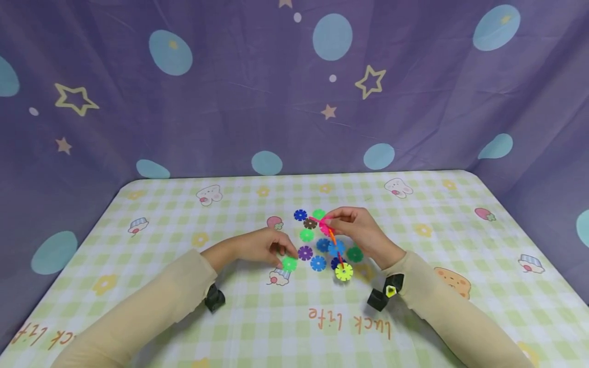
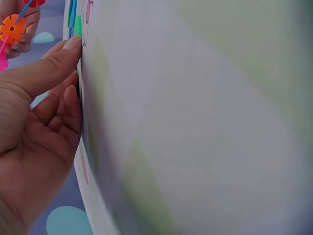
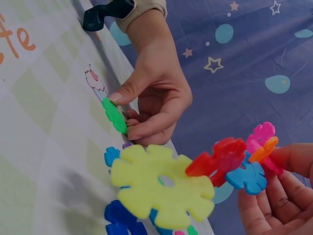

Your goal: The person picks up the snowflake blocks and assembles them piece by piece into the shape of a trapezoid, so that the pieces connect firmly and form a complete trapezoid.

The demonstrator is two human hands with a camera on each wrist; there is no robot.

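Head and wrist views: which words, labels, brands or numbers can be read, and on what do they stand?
"Luck Life", upside down, head view: green-and-white checked tablecloth.
"ck Lif", incomplete, upside down, head view: same tablecloth.
"fe", cut off, right wrist view: same tablecloth.
Left wrist view: none.

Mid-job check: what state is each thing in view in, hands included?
Left hand, pinching a light green disc
Light green disc, gripped, not linked
Right hand, holding a disc chain
Disc chain, linked, raised
Other discs, lying on the table, apparently unlinked
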